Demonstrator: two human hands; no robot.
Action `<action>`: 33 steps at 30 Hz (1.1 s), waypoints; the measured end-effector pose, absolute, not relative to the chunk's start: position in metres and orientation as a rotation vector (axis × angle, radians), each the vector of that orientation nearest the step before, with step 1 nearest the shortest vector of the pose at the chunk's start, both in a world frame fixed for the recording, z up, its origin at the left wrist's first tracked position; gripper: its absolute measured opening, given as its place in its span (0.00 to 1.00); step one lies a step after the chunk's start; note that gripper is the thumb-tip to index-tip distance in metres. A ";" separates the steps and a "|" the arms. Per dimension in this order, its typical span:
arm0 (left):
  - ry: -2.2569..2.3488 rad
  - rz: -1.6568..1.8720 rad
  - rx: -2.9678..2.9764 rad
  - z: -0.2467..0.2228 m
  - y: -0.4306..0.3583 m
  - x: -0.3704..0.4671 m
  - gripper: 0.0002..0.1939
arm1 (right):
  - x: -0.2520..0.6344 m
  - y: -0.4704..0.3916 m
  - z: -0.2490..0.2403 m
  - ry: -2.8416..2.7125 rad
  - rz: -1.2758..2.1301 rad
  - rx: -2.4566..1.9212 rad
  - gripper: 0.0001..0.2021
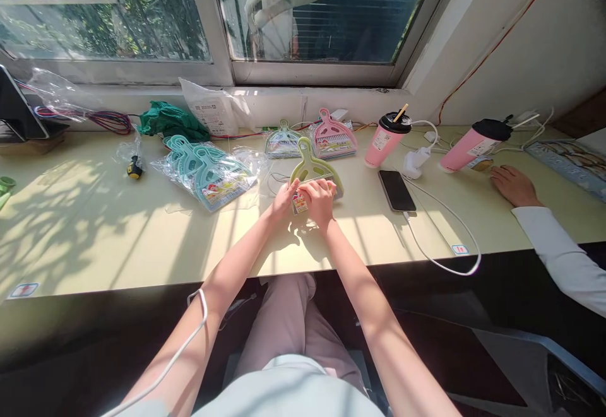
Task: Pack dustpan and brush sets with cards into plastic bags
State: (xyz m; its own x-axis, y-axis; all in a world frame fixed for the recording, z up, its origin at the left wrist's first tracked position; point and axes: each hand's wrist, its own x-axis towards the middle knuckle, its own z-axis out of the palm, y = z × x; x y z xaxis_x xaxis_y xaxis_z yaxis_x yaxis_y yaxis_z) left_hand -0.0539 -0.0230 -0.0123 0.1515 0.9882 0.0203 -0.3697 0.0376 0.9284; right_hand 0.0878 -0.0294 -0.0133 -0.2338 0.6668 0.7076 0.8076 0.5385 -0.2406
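Observation:
A yellow-green mini dustpan point(307, 152) stands out from the table in front of me, its looped handle pointing toward the window. At its left edge, my left hand point(283, 199) grips it with thumb and fingers closed. My right hand point(319, 200) is closed over its front right part, fingers curled. Between the hands shows a printed label point(299, 204); whatever lies under the right fingers is hidden. Just behind are a pink dustpan set point(332, 139) and a pale green dustpan set point(283, 142). Left of my hands lie several teal dustpans point(203, 168) in clear plastic.
To the right are a phone point(396, 191) on a white cable, a charger point(416, 161) and two pink cups point(386, 140). Another person's hand point(514, 185) rests at far right. Green cloth point(173, 120) and a black-yellow object point(134, 168) lie left. The table's front edge is close.

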 end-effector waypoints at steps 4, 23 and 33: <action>0.793 1.234 1.032 -0.005 -0.030 -0.055 0.31 | 0.090 -0.025 -0.018 -1.884 -0.099 -1.263 0.07; 0.905 1.387 1.048 0.003 -0.031 -0.062 0.29 | 0.094 -0.011 -0.026 -0.904 0.506 -1.308 0.30; 0.888 1.448 1.037 0.010 -0.033 -0.065 0.30 | 0.088 -0.017 -0.008 -0.715 1.381 -0.839 0.21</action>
